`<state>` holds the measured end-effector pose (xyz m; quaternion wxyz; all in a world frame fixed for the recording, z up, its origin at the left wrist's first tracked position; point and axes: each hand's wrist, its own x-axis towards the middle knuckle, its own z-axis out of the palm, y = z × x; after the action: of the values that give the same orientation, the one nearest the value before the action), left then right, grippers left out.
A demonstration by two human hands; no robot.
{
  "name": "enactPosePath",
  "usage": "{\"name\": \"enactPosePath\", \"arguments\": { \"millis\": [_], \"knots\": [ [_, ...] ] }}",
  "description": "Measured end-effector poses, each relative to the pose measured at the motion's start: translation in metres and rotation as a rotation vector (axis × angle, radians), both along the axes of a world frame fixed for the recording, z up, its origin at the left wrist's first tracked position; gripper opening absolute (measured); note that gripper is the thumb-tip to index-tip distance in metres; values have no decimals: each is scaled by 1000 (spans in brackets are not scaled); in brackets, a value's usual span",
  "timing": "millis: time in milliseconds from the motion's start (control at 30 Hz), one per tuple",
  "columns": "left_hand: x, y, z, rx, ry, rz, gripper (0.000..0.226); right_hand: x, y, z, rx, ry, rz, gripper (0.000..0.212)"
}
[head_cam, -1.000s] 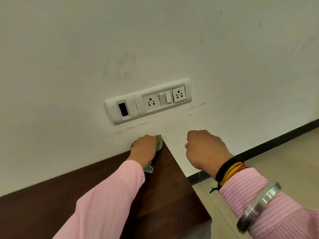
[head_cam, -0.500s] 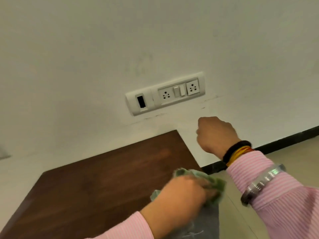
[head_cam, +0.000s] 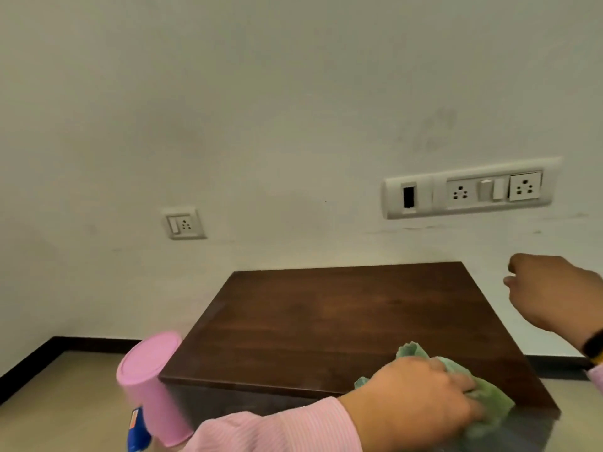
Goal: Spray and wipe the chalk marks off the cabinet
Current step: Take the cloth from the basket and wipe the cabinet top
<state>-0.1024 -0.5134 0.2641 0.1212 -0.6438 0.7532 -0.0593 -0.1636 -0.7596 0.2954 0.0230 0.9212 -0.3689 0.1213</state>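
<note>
One dark wooden cabinet (head_cam: 342, 321) stands against the wall, its flat rectangular top smooth and faintly grained; everything else is placed from it. At its near right corner, one left hand (head_cam: 414, 399) in a ribbed pink sleeve (head_cam: 277, 429) is closed around one crumpled green cloth (head_cam: 483, 399), pressing it on the top's front edge, with soft folds spilling past the fingers. Off the cabinet's near left corner stands one pink spray can (head_cam: 151, 386), a smooth cylinder with a flat round cap and a blue label low on its side; whether it touches the cabinet cannot be told. Above the cabinet's right edge hangs one right hand (head_cam: 554, 295), fingers loosely curled with nothing in them, a black and yellow thread band (head_cam: 594, 349) at the wrist. On the matte, scuffed wall (head_cam: 293, 109) behind the cabinet sit two white plastic plates: one long rectangular socket panel (head_cam: 470, 189) above the far right, one small square socket plate (head_cam: 183, 223) beyond the far left.
</note>
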Motion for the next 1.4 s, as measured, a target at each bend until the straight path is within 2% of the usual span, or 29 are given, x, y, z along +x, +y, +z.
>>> {"name": "enactPosePath", "arguments": {
  "millis": [67, 100, 167, 267, 433, 567, 700, 833, 900, 967, 1000, 1067, 1167, 1267, 1400],
  "knots": [
    [0, 3, 11, -83, 65, 53, 35, 7, 0, -5, -25, 5, 15, 19],
    [4, 5, 10, -107, 40, 74, 34, 9, -2, -8, -24, 8, 14, 18],
    [13, 11, 3, -114, -4, 102, 34, 14, -8, -17, -11, -2, -1, 16],
    [17, 27, 5, -84, 38, 136, 38, 24, -29, -37, -17, -42, -22, 7],
    [28, 54, 7, -193, 110, 166, 46, 51, -102, -98, 18, -133, -76, 20],
    [35, 75, 6, -169, 164, 208, 52, 74, -157, -143, 14, -163, -15, 32],
    [35, 80, 3, -143, 171, 236, 53, 60, -103, -100, 150, -133, -80, 28],
    [31, 77, 4, -113, 149, 208, 52, 61, -89, -91, 121, -117, -84, 39],
    [31, 78, 8, -148, 150, 222, 53, 68, -121, -114, 46, -122, -3, 39],
    [35, 81, 16, -203, 159, 280, 57, 60, -104, -104, 49, -101, 43, 18],
    [39, 84, 20, -221, 158, 323, 60, 52, -84, -88, 39, -92, 81, 16],
    [53, 93, 28, -228, 156, 431, 65, 36, -7, -43, 6, -45, 208, 37],
    [77, 121, 30, -173, 96, 596, 68, 12, 133, 40, 73, 77, 416, 44],
    [102, 167, 23, -141, 40, 793, 66, 10, 185, 54, 90, 122, 644, 50],
    [137, 247, 10, -170, -59, 1103, 55, 17, 207, 51, 115, 92, 757, 51]
  ]
}}
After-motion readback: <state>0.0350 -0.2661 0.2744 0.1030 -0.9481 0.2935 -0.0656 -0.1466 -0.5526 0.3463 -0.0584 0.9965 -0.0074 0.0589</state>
